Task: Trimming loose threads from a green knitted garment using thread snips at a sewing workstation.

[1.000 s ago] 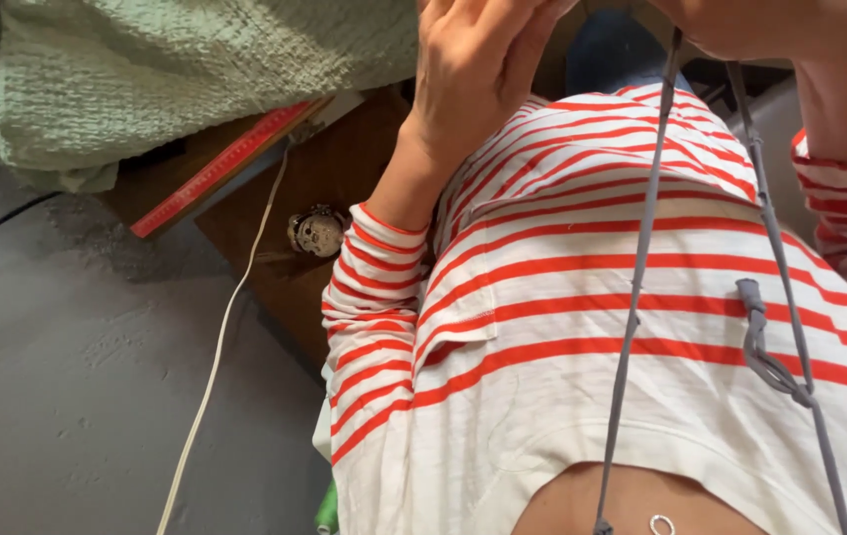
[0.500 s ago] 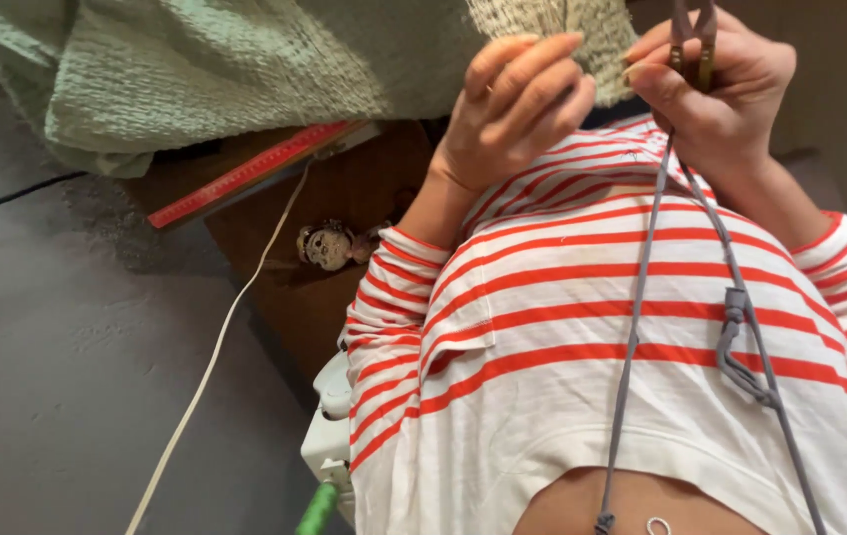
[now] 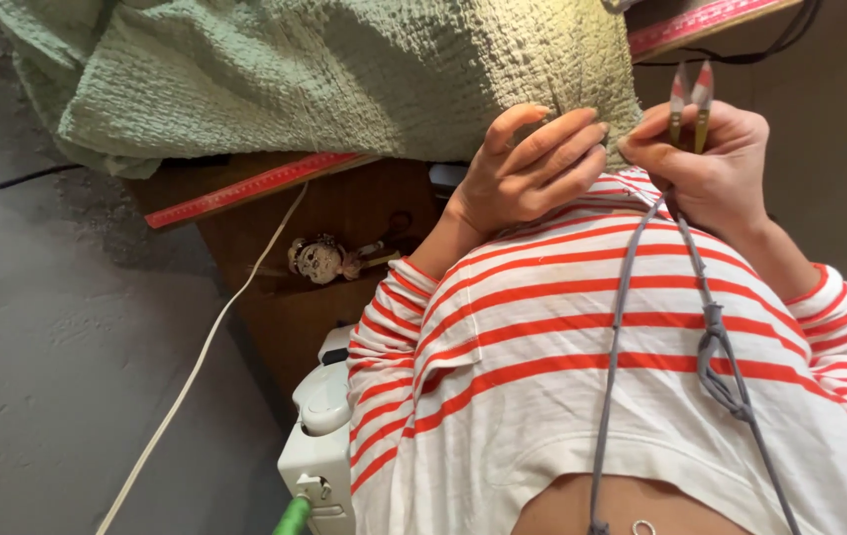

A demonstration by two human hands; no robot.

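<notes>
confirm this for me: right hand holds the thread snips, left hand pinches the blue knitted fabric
Not quite: the fabric is pale green, not blue, as the head view shows. The rest holds: the right hand holds the thread snips, and the left hand pinches the fabric.

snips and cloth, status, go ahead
Left hand pinching edge of green cloth. Right hand gripping thread snips, blades up, beside the cloth. Grey cord hangs from the snips; nothing between blades and cloth.
</notes>
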